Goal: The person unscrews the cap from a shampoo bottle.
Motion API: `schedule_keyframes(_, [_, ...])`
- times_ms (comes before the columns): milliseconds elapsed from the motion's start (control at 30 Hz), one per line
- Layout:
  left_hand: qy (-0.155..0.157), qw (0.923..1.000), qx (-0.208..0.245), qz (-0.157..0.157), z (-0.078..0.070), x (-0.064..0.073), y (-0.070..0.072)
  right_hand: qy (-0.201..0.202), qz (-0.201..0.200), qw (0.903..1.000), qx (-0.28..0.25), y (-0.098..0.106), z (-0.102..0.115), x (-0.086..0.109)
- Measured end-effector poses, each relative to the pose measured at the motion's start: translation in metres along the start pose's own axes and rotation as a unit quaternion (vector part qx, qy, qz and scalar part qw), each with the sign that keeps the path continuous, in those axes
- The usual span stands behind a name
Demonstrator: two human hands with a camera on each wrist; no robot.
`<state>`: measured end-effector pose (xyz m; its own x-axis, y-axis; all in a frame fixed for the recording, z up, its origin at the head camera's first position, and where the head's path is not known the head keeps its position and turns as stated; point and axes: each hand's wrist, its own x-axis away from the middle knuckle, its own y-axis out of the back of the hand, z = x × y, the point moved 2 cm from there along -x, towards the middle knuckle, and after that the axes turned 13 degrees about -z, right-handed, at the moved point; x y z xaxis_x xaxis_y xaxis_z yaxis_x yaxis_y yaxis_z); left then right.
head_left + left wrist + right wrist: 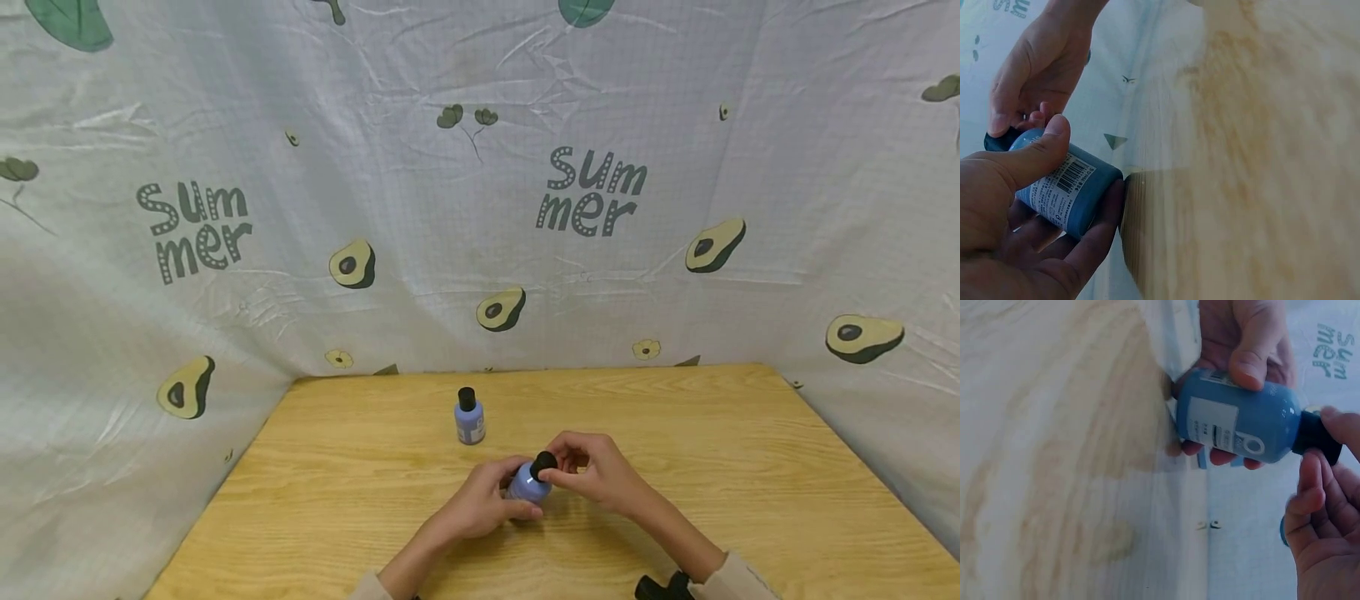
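A small blue bottle (529, 485) with a black cap (543, 464) leans tilted between both hands over the wooden table. My left hand (489, 498) grips its body, thumb on one side and fingers curled round the other. With thumb and fingertips, my right hand (592, 472) pinches the black cap, which sits on the bottle's neck. A white label with a barcode (1072, 176) faces the left wrist view. In the right wrist view, another printed white label (1213, 422) shows on the bottle's other side.
A second blue bottle (470, 421) with a black cap stands upright on the wooden table (360, 450), beyond the hands and to the left. Behind the table hangs a pale curtain (420, 208) with avocado prints. A black object (663, 587) sits by the right sleeve.
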<state>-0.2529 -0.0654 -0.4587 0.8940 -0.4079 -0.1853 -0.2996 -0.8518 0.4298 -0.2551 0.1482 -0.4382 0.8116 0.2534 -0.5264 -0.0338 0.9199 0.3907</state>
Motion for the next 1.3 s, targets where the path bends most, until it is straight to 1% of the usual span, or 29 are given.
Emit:
schedule_keyframes(167, [0.005,1.0,0.003,0.003,0.0,0.001,0.0,0.008,0.016,0.9997,0.015,0.0,0.004,-0.001])
schedule_keyframes(333, [0.012,0.9999,-0.002,-0.003,-0.001,-0.001,0.001,-0.025,0.043,0.9986,0.018,0.004,0.005,-0.004])
schedule_keyframes(467, [0.019,0.9998,-0.002,-0.005,-0.002,-0.001,0.001,-0.043,0.06,0.9971,0.02,0.009,0.007,-0.005])
schedule_keyframes(600, [0.022,0.9997,-0.002,-0.008,-0.001,-0.001,0.002,-0.062,0.058,0.996,0.027,0.01,0.007,-0.005])
schedule_keyframes(733, [0.023,0.9997,0.0,-0.009,0.0,-0.001,0.002,-0.072,0.045,0.996,0.028,0.009,0.006,-0.005])
schedule_keyframes(833, [0.024,0.9996,0.004,-0.011,0.0,-0.001,0.002,-0.066,0.046,0.9965,0.019,0.008,0.005,-0.005])
schedule_keyframes(933, [0.026,0.9996,0.004,-0.014,0.0,-0.001,0.002,-0.057,0.057,0.9967,0.008,0.008,0.005,-0.005])
schedule_keyframes(1067, [0.02,0.9997,0.0,-0.014,0.0,-0.002,0.002,-0.053,0.065,0.9964,-0.003,0.01,0.005,-0.005])
schedule_keyframes(1300, [0.013,0.9998,-0.007,-0.012,0.0,-0.001,0.001,-0.063,0.054,0.9965,0.004,0.007,0.003,-0.005])
